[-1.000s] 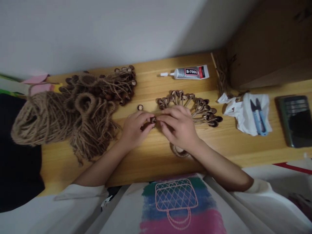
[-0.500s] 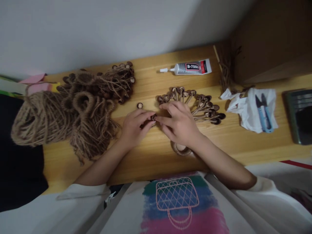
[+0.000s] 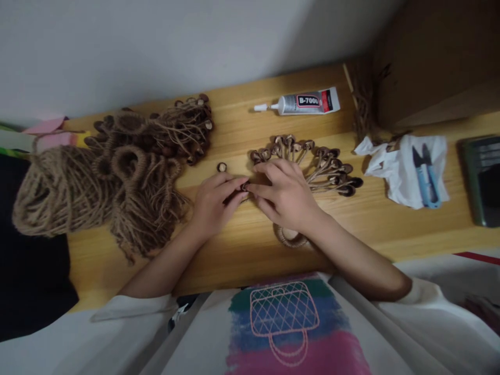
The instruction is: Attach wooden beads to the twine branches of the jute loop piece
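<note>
Head view, frame centre: the person's left hand [image 3: 213, 205] pinches a small, round, dark-brown piece [image 3: 244, 186] between thumb and index finger. The right hand [image 3: 287, 192] extends its index fingertip to the piece, fingers parted; whether it also grips, I cannot tell. Above the left hand lies a brown bead with pale face [image 3: 222, 166]. Right of centre: fanned brown-capped cords [image 3: 328, 169]. Upper right: silver B-7000 tube [image 3: 292, 104]. Left: coiled brown twine [image 3: 64, 190].

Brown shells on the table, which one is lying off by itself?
The small shell just beyond the left hand, pale centre showing. It lies alone; the others sit in corded clusters, except a dark shell pinched in that hand's fingers.
</note>
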`<state>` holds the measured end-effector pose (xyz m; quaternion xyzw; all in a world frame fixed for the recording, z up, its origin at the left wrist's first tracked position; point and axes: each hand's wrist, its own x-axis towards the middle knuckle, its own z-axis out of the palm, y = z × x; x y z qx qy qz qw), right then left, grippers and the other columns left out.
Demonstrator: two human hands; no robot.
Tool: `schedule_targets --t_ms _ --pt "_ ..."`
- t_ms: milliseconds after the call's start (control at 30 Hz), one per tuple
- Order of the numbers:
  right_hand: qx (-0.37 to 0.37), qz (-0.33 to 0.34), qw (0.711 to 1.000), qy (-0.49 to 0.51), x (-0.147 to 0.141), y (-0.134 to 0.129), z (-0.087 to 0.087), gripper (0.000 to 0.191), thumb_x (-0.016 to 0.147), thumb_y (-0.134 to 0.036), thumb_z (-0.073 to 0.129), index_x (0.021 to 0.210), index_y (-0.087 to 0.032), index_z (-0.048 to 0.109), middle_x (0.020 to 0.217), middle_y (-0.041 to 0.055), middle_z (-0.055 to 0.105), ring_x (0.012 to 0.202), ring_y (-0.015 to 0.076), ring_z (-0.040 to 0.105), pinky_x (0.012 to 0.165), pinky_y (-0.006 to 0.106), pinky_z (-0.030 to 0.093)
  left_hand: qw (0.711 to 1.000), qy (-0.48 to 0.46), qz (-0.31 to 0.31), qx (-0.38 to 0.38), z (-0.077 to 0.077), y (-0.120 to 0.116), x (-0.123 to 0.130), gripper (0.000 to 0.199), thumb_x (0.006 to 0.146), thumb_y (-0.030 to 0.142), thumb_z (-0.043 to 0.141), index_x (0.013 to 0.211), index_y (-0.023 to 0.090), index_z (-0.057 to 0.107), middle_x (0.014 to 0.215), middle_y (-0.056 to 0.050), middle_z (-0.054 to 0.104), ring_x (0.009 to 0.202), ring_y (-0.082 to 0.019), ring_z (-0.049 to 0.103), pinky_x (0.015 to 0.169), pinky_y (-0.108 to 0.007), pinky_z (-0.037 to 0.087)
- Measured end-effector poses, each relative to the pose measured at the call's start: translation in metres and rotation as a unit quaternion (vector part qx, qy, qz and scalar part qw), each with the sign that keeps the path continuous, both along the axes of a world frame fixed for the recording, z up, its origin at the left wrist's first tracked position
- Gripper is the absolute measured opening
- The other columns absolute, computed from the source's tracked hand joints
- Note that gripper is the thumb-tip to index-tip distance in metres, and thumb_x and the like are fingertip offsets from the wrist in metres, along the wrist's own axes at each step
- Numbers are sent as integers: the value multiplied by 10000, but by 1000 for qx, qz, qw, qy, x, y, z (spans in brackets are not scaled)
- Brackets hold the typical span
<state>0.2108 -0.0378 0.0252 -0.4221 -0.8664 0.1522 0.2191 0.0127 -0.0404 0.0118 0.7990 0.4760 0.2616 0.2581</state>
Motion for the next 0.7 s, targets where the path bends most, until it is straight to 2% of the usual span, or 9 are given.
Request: schedule_targets --t_ms 433,700 --pt "11 -1 1000 -7 0 0 -1 299 934 -248 456 999 -222 746 1126 96 595 1079 271 442 869 428 358 1000 7 -6 15 1 1 0 221 923 259 586 1098 164 681 932 -46 687 850 -162 639 763 -290 520" --pt "35 -12 999 22 1 -2 0 273 905 -233 486 990 -205 744 1085 89 617 1031 255 473 844 408 369 1000 8 -6 7 0 2 0 212 923 255 577 1092 181 680 902 -34 682 817 -153 628 748 -292 517"
